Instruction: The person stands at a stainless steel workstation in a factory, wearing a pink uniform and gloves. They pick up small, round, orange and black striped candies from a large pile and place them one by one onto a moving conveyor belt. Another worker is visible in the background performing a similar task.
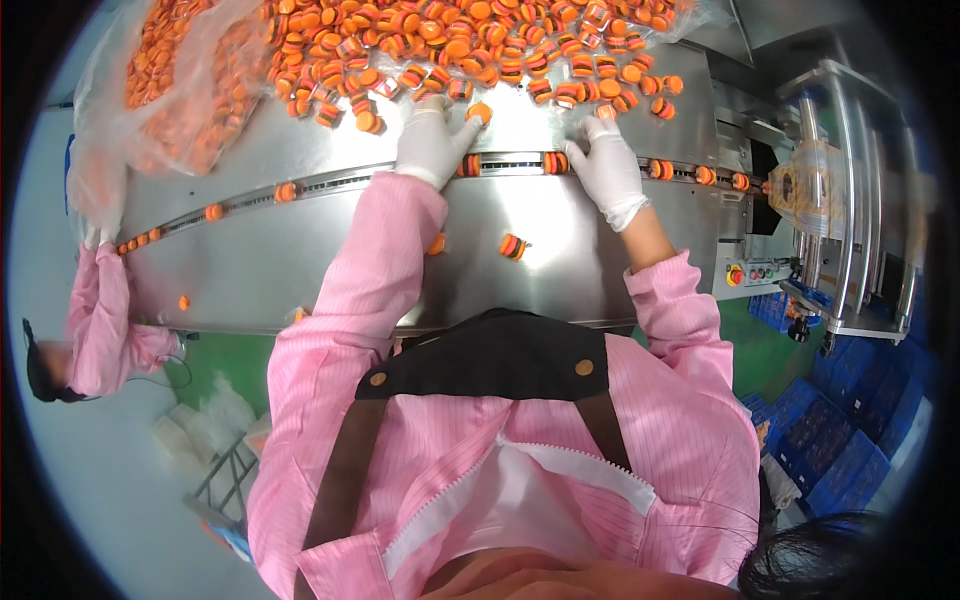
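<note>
Both my hands wear white gloves and reach over a steel table beside a narrow conveyor channel (330, 183). My left hand (428, 143) is open at the near edge of a heap of small burger-shaped sweets (480, 45), orange with dark and red layers. Just past its thumb tip lies one orange sweet (480, 113); I cannot tell whether the thumb touches it. My right hand (606, 170) is also open, thumb spread from the fingers, with a sweet (606, 111) at its fingertips. Between my hands, sweets (555, 163) stand on edge in the channel.
A clear plastic bag (190, 110) holds more sweets at the far left. The channel runs right into a metal-framed machine (840, 190). Loose sweets (513, 246) lie on the near steel surface (580, 280). Another person (100, 300) in pink works at the left end. Blue crates (840, 450) stand lower right.
</note>
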A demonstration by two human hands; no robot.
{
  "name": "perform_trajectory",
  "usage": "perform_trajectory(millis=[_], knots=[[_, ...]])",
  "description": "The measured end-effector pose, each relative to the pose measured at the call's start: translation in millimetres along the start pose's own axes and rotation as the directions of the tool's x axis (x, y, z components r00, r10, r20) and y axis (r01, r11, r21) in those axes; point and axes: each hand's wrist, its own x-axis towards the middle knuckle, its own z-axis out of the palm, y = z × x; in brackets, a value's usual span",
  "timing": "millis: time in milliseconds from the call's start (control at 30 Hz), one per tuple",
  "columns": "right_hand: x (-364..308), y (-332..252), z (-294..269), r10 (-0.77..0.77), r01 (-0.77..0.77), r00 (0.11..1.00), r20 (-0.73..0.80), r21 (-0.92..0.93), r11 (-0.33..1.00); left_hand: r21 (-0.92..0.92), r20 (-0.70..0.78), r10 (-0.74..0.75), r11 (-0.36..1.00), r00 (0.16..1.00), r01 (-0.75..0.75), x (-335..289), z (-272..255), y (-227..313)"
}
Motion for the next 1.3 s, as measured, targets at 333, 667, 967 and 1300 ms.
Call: perform_trajectory(millis=[333, 667, 967, 1300], knots=[[76.0, -17.3, 24.7, 0.065, -0.086, 0.995, -0.081, -0.293, 0.952, 0.172, 0.002, 0.085, 0.982, 0.996, -0.084, -1.6, 20.4, 13.6], [35.5, -16.6, 13.3, -0.231, 0.226, 0.963, -0.141, -0.045, 0.973, 0.335, -0.005, -0.116, 0.936, 0.993, 0.111, -60.9, -32.5, -15.3], [-8.0, 1.1, 15.7, -0.433, 0.444, 0.887, 0.159, -0.039, 0.895, 0.405, -0.11, 0.435, 0.84, 0.894, -0.36, -7.2, -41.6, -2.1], [60.9, -20.7, 24.9, -0.293, 0.292, 0.956, 0.004, -0.104, 0.951, 0.476, 0.443, -0.018, 0.852, 0.896, -0.218, 46.1, -44.4, 12.8]])
